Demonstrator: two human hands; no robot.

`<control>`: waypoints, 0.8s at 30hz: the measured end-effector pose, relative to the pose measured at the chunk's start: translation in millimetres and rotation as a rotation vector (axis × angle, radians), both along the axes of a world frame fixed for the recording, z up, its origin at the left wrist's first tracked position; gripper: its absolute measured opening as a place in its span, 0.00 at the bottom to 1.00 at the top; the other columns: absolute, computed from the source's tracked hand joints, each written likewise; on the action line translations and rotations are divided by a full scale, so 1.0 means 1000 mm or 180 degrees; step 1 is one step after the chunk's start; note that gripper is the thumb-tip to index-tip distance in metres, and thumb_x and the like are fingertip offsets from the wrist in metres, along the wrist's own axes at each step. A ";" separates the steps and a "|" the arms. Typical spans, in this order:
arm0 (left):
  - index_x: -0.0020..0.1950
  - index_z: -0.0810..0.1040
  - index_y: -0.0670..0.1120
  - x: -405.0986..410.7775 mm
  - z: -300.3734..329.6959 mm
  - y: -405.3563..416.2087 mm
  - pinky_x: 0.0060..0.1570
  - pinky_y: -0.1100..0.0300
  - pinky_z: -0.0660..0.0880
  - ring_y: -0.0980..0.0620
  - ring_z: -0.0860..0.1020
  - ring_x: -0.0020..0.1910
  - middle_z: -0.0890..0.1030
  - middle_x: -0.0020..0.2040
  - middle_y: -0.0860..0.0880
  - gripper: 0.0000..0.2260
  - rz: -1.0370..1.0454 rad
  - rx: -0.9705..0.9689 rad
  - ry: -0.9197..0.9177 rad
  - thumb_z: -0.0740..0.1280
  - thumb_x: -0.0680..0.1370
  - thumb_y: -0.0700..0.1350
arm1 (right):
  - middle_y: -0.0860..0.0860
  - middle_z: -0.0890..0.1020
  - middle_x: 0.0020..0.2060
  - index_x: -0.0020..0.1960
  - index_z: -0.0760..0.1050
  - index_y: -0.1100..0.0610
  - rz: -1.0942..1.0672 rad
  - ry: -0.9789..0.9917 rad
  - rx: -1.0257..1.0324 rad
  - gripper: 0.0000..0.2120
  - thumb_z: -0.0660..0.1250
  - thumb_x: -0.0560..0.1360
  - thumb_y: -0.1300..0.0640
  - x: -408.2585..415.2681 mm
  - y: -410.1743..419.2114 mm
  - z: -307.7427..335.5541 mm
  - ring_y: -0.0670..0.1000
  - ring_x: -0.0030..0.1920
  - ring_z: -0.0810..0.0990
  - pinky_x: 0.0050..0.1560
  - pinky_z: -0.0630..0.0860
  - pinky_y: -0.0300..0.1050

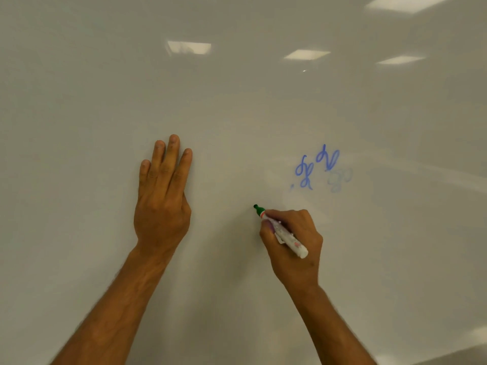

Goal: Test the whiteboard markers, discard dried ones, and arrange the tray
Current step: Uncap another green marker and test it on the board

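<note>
Marker (283,233), one, green-tipped with a white barrel, points up-left at the whiteboard (237,114) in the right hand (292,243), fingers curled around it in a writing grip. Two blue scribbles (316,167) and a fainter one sit up-right. Left hand (163,196) lies flat, fingers straight, on the board.

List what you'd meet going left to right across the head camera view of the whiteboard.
Left hand flat on the whiteboard → green marker gripped by the right hand → blue scribbles → faint pale scribble.
</note>
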State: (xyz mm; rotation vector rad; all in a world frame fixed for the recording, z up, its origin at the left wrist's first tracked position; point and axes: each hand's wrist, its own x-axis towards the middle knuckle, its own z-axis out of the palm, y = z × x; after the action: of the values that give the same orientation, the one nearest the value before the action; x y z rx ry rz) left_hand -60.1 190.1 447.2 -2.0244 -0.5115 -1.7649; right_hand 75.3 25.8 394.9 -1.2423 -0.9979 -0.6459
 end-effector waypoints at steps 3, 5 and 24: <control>0.70 0.72 0.38 -0.004 -0.003 -0.001 0.75 0.43 0.58 0.36 0.61 0.75 0.67 0.73 0.36 0.22 -0.0341 0.0096 0.0031 0.55 0.78 0.25 | 0.43 0.80 0.39 0.46 0.82 0.54 0.0079 0.0080 0.0079 0.04 0.73 0.70 0.59 -0.004 -0.010 0.010 0.47 0.40 0.79 0.41 0.74 0.37; 0.66 0.76 0.37 -0.008 -0.003 -0.003 0.74 0.43 0.61 0.34 0.62 0.74 0.69 0.70 0.37 0.19 -0.0600 0.0229 0.0135 0.54 0.79 0.26 | 0.45 0.80 0.39 0.46 0.82 0.54 0.0170 0.0091 0.0091 0.06 0.73 0.70 0.61 -0.007 -0.019 0.014 0.47 0.39 0.80 0.40 0.75 0.38; 0.51 0.58 0.55 0.068 -0.078 -0.176 0.37 0.62 0.67 0.52 0.66 0.36 0.67 0.44 0.48 0.19 -0.2659 -0.2272 0.1815 0.52 0.71 0.31 | 0.56 0.83 0.38 0.49 0.82 0.56 0.1328 0.1753 -0.0269 0.07 0.66 0.76 0.63 0.059 -0.170 -0.026 0.59 0.35 0.79 0.31 0.77 0.49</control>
State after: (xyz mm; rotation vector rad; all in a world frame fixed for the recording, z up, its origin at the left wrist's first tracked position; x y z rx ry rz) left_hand 8.1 14.5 369.7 -3.4623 -0.0875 -1.3058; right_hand 134.6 -144.6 368.5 -1.1473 -0.7834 0.0689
